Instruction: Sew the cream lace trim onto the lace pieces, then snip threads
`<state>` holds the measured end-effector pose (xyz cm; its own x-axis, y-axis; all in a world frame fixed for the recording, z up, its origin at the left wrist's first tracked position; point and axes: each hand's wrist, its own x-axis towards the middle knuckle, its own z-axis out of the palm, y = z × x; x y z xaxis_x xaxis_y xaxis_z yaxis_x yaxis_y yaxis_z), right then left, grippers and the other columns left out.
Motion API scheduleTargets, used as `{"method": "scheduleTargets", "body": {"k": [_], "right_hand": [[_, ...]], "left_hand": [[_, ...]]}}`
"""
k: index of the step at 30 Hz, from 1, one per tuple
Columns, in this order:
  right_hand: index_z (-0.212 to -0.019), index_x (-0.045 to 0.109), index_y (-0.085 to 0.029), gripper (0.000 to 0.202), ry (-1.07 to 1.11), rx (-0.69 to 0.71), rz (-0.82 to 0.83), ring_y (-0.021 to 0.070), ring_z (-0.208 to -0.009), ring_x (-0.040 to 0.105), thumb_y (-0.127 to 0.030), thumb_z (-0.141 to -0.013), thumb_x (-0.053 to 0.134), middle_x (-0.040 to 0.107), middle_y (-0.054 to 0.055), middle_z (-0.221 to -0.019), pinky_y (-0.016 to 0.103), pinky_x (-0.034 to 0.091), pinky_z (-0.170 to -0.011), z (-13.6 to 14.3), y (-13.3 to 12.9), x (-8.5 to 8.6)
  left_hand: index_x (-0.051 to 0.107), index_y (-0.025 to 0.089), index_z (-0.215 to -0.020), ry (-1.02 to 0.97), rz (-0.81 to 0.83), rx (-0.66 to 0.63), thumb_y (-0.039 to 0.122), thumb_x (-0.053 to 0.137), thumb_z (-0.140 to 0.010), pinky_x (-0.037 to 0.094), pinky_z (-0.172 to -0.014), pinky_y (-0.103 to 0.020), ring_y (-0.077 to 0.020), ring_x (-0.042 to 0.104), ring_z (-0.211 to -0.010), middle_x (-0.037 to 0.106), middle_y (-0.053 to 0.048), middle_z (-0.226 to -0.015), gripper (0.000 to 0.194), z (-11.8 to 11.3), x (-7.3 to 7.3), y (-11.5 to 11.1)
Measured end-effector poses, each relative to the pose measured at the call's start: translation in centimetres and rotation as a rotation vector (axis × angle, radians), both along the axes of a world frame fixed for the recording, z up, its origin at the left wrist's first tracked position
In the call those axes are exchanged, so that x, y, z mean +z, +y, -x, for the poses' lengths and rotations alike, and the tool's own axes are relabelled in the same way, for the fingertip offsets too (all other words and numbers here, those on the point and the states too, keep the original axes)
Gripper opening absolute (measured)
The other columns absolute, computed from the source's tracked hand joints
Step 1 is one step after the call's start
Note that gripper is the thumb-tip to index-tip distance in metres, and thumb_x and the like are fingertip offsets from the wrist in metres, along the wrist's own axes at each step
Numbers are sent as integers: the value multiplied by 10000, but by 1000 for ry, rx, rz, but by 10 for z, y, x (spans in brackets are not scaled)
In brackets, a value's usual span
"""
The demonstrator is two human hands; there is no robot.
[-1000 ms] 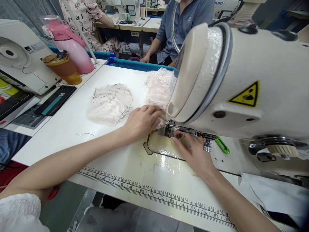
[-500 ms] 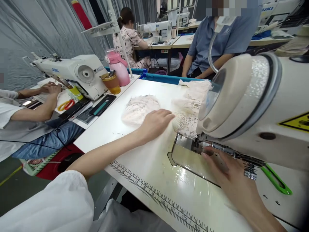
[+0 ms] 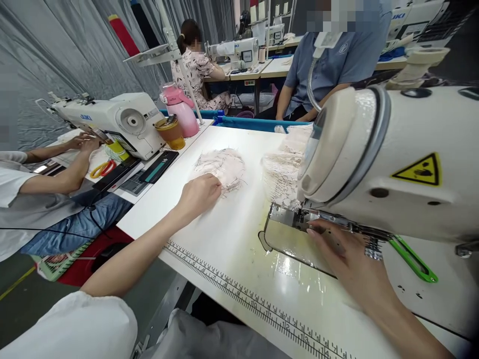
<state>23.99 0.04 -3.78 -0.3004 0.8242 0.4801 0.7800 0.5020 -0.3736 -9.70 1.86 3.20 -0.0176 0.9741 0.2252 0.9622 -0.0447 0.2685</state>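
My left hand (image 3: 199, 195) rests on the near edge of a pile of pale lace fabric pieces (image 3: 221, 166) on the white sewing table (image 3: 232, 234), fingers curled onto the cloth. My right hand (image 3: 350, 263) lies flat on the shiny needle plate (image 3: 288, 242) under the head of the cream sewing machine (image 3: 392, 159), fingers pointing at the presser foot area. A second stack of lace pieces (image 3: 281, 172) sits just left of the machine head, partly hidden behind it.
A printed ruler (image 3: 247, 299) runs along the table's front edge. A pink bottle (image 3: 181, 109), an orange cup (image 3: 171, 132), a phone (image 3: 159, 166) and another sewing machine (image 3: 112, 119) stand to the left, where a person's arms (image 3: 63, 172) work. Two more people sit behind.
My left hand has moved left, away from the stack by the machine head, onto the other lace pile. My right hand has stayed on the needle plate. The view shifted up and left.
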Motion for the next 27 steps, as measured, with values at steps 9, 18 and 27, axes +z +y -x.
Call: {"method": "scheduleTargets", "body": {"k": [9,18,27], "right_hand": [[-1064,641,-314,373,-16,-22,120,208,-649,636,-561,-928,397,730,-4,-865,435,489,-786,5,0,13],[-1092,641,-302,405,-8,-8,121,155,-476,532,-573,-936,383,705,-22,-793,519,415,-916,4,1,8],[-1050,657,-273,441,-33,7,55,150,-470,517,-557,-953,334,702,-4,-786,490,429,-871,5,2,12]], "left_hand": [[745,216,-783,-262,61,12,353,583,-788,481,-746,-293,-212,664,-811,739,-20,-860,212,23,9,9],[689,174,-718,-386,-25,58,413,617,-746,422,-677,-258,-163,585,-711,664,-15,-711,251,45,34,18],[617,166,-754,-594,-26,180,476,559,-720,375,-496,-243,-112,432,-485,478,23,-546,317,74,-6,42]]}}
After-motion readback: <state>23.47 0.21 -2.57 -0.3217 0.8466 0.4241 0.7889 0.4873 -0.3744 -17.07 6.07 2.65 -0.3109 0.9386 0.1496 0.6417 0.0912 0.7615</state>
